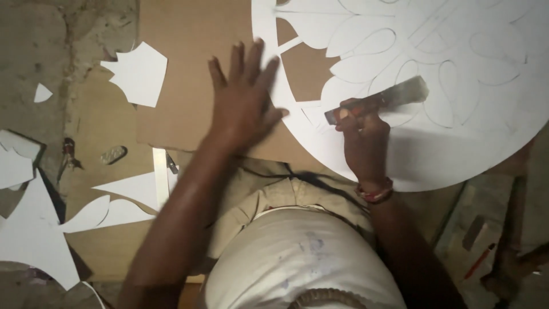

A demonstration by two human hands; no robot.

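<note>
We see the left hand spread flat, fingers wide, on the brown cardboard sheet at the edge of a large round white board — smooth, pencilled with petal outlines, some already cut through. The right hand is closed around a blurred cutting knife resting on that board. Jagged white offcuts lie scattered at left.

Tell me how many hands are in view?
2. The left hand lies spread flat on the brown cardboard beside the white cut-out sheet; the right hand grips a cutting tool over that sheet.
</note>
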